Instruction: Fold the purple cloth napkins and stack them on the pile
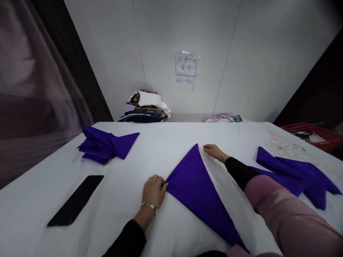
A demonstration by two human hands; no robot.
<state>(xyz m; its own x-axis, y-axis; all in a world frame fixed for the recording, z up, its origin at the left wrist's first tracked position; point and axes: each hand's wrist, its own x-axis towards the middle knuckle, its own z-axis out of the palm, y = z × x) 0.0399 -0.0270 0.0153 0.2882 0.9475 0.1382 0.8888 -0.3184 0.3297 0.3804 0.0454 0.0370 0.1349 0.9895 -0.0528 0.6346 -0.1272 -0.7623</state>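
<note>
"Left hand (153, 191) busy?"
"Pinching the purple cloth (197, 185) at nine o'clock; right hand (215, 152) loose near its twelve-o'clock tip."
"Shaped?"
"Triangular; finished, can't tell. One bundle (100, 144) at ten, another bundle (308, 175) at three."

Purple cloth: one solid deep-purple piece (197, 187), matte, with no pattern showing
Outline: a long, lopsided triangle with fairly straight edges
Place: middle of the frame, running down toward the lower right, spread on the white-covered table (120, 214)
Top point: sharp, aimed at the upper part of the frame, just beside the fingers of the right hand (215, 151)
Left corner: gathered to a narrow tip in the grip of the left hand (153, 191)
Right edge: the longest, slanting down from the top point
Lower tip: narrow, close to the frame's bottom edge
Face: mostly smooth
</note>
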